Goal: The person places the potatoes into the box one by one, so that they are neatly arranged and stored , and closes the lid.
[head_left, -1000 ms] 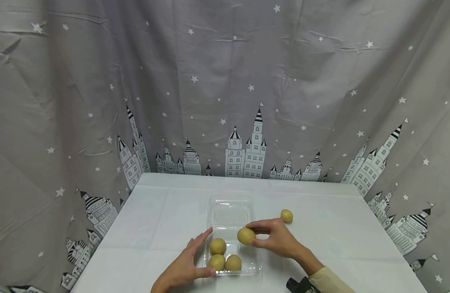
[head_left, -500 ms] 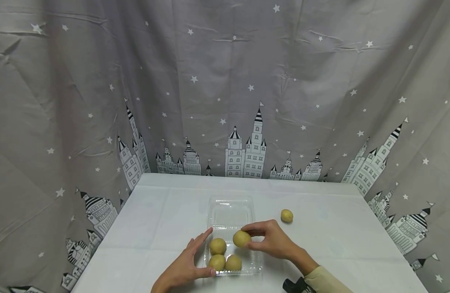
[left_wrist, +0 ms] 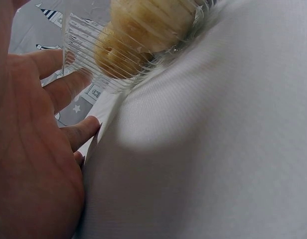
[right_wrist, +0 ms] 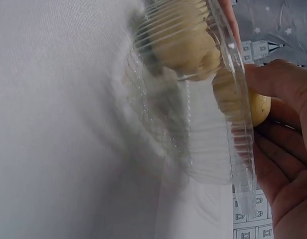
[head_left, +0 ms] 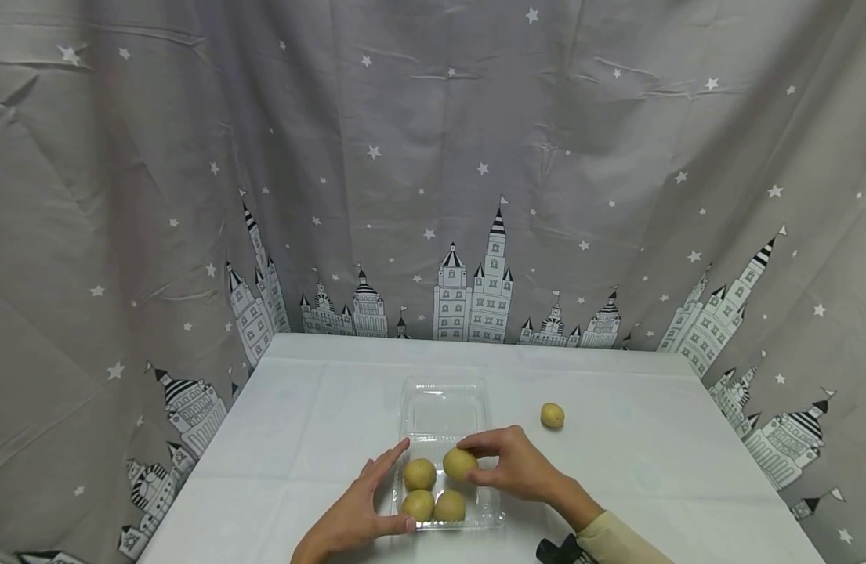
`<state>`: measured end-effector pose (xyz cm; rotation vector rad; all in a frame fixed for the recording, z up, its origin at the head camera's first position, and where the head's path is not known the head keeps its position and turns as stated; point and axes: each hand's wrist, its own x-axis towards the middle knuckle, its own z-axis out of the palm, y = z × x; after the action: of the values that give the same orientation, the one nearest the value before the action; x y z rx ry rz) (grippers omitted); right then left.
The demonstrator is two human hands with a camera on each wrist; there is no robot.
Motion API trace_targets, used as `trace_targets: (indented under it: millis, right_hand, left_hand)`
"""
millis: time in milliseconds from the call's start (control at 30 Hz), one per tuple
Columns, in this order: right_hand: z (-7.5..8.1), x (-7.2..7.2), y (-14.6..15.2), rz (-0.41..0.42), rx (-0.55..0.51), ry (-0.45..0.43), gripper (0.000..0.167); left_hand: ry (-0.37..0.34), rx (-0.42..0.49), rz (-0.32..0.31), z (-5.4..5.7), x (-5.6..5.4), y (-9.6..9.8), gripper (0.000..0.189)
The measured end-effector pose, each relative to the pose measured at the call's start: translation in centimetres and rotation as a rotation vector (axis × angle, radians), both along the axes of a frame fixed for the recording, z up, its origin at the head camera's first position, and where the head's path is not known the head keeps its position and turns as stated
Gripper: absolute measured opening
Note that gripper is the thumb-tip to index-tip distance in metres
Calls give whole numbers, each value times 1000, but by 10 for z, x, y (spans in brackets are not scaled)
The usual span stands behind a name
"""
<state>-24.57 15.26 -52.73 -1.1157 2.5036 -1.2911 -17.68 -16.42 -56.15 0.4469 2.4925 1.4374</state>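
Observation:
A clear plastic clamshell container (head_left: 483,513) lies on the table with its lid (head_left: 443,409) folded back, away from the person. Three potatoes sit in it: one at the back left (head_left: 419,474), one at the front left (head_left: 418,505) and one beside that (head_left: 450,507). My right hand (head_left: 520,468) pinches another potato (head_left: 459,464) between thumb and fingers, over the back right part of the base. Seen from the right wrist, this potato (right_wrist: 261,107) is at the wall's rim. My left hand (head_left: 355,505) spreads along the left side, straight fingers (left_wrist: 69,89) touching the ribbed wall, thumb at the front edge.
A smaller loose potato (head_left: 552,415) lies on the white-covered table (head_left: 651,439), to the right of the lid. A grey curtain (head_left: 418,157) printed with stars and castles hangs behind the table. Near the right sleeve (head_left: 619,540) a black device (head_left: 563,551) shows at the wrist.
My right hand has moved left and slightly toward the person, carrying its potato lower over the container. The left hand and the potatoes in the container have stayed in place.

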Motion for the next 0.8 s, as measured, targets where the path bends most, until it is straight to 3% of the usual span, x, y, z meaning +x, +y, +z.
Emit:
trace_targets:
  millis: [800]
  right_hand:
    - [3, 4, -19, -26, 154, 35, 38]
  left_hand:
    - [16, 4, -11, -2, 0, 0, 117]
